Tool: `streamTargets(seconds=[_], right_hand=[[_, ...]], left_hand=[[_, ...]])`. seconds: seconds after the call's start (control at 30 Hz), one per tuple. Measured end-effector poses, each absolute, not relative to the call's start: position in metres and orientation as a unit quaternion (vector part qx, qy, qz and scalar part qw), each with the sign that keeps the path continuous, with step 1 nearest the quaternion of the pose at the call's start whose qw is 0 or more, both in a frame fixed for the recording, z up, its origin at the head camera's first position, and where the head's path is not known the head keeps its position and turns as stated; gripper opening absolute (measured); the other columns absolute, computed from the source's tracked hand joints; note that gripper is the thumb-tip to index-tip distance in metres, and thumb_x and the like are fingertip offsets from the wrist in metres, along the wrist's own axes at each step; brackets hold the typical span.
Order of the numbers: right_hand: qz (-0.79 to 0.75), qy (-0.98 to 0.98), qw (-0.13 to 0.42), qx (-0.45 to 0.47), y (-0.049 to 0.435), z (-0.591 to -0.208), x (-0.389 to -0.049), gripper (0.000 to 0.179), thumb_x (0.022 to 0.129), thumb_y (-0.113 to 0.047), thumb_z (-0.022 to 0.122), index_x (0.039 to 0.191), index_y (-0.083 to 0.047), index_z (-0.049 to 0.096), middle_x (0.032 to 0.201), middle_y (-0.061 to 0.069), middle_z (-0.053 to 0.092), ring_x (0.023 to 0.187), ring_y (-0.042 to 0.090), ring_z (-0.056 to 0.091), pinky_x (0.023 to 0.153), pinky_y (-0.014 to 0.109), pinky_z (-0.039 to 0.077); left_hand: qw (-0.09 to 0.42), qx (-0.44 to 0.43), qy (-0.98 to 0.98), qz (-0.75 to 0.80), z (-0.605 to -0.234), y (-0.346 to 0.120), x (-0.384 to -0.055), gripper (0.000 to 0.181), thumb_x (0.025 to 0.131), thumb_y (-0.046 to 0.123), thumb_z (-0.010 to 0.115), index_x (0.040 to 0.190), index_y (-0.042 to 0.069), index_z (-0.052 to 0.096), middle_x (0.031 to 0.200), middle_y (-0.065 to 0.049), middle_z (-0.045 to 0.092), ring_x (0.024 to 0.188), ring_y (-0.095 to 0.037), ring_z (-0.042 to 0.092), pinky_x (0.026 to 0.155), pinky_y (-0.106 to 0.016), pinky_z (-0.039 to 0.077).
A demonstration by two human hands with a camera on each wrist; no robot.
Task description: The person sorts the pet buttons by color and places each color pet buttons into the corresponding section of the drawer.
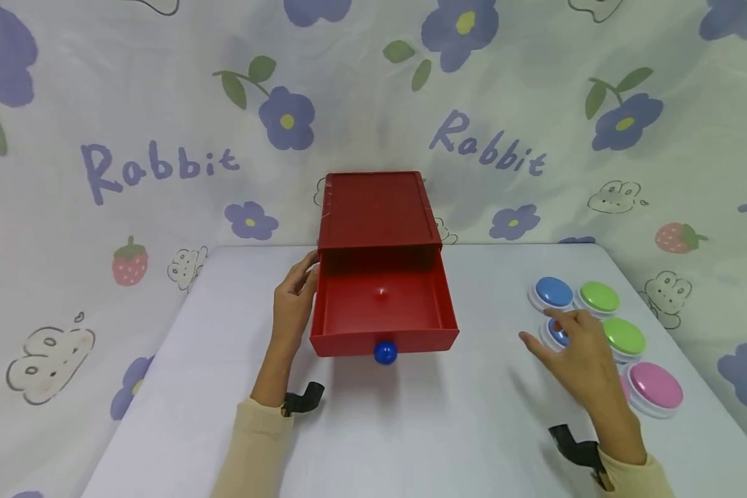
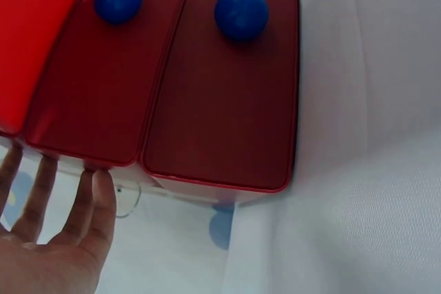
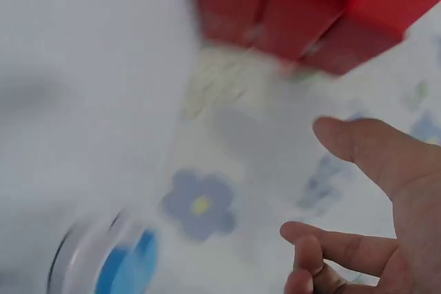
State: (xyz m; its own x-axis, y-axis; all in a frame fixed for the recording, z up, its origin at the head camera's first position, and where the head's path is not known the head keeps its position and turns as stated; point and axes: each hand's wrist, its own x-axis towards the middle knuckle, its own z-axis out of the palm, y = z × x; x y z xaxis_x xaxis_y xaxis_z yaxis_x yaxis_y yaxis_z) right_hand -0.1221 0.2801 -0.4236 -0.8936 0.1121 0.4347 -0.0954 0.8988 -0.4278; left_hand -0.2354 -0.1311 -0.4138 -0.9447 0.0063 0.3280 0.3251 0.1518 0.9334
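A red drawer cabinet [image 1: 376, 211] stands at the back of the table with its top drawer [image 1: 382, 308] pulled out, bare inside, a blue knob [image 1: 385, 353] on its front. Two lower drawers [image 2: 220, 101], each with a blue knob, show closed in the left wrist view. My left hand [image 1: 295, 297] rests its extended fingertips against the cabinet's left side. My right hand [image 1: 575, 356] hovers over the buttons at the right, thumb and index finger apart, nothing between them. Beneath it a blue button [image 1: 557, 335] is partly hidden.
Around the right hand sit a second blue button [image 1: 553, 292], two green buttons [image 1: 624, 336] and a pink button [image 1: 656, 385], all with white bases. Another pink one is mostly covered by the hand. A printed cloth [image 1: 373, 83] hangs behind the white table [image 1: 473, 429].
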Motion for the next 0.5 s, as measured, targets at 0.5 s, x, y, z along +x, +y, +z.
streamTargets(seconds=[0.5], right_hand=[[0.142, -0.986, 0.029, -0.082, 0.367, -0.461, -0.153, 0.095, 0.078, -0.050, 0.081, 0.129, 0.023, 0.047, 0.110, 0.037, 0.039, 0.099, 0.051, 0.031, 0.074, 0.059, 0.030]], left_hand=[[0.112, -0.089, -0.764, -0.629, -0.409, -0.129, -0.233, 0.046, 0.105, 0.027, 0.052, 0.149, 0.013, 0.050, 0.146, -0.004, 0.052, 0.125, -0.023, 0.057, 0.094, -0.027, 0.053]])
